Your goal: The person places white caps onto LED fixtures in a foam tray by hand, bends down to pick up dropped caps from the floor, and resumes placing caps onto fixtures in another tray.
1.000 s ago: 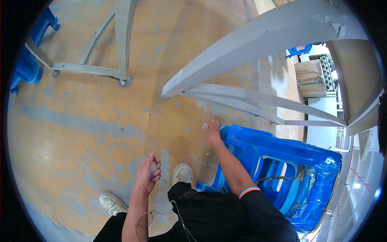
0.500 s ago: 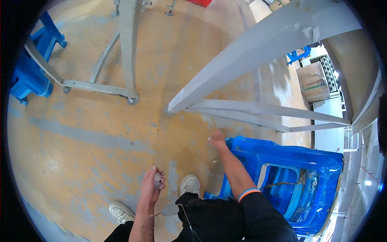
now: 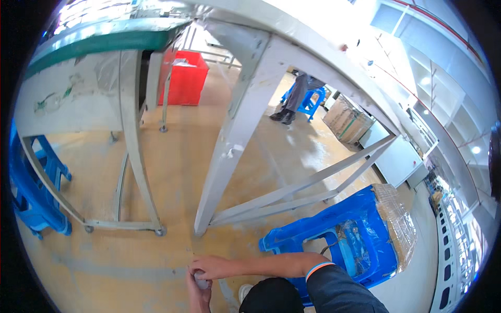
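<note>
Between fingers, a pale piece

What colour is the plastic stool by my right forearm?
The stool is blue; the head view shows it best.

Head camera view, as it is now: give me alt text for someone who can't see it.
A person's right hand meets their left hand, a small pale object between them. A blue plastic stool is at the right; a pale table leg and a red bin stand beyond.
</note>
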`<state>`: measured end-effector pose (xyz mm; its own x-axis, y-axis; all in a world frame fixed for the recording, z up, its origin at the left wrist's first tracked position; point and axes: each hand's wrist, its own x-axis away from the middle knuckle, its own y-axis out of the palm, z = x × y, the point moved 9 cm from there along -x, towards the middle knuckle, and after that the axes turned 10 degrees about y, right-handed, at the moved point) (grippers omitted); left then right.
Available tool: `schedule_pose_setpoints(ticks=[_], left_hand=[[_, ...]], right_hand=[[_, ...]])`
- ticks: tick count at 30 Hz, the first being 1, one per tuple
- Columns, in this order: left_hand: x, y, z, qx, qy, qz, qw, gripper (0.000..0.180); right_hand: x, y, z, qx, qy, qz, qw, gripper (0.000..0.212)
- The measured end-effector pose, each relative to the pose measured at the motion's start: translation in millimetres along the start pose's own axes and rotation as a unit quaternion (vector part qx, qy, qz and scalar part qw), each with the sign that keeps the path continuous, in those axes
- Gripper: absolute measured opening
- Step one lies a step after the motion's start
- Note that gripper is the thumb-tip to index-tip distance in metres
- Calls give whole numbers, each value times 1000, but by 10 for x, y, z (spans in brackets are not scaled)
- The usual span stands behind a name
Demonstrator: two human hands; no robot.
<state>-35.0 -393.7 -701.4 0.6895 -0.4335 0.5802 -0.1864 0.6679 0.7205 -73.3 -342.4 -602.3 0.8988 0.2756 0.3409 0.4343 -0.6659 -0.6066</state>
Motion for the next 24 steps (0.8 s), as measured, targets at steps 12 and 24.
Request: schedule_pose_setpoints(ticks=[12,24], left_hand=[[841,1057,1127,64,-77,-161,982,29],[2985,3471,1938,-58,-131,92,985,34]], right_hand=[[313,-716,-1612,69,-150,250,954,28],[1974,-2421,-3279,-43,-211,249,944,41]])
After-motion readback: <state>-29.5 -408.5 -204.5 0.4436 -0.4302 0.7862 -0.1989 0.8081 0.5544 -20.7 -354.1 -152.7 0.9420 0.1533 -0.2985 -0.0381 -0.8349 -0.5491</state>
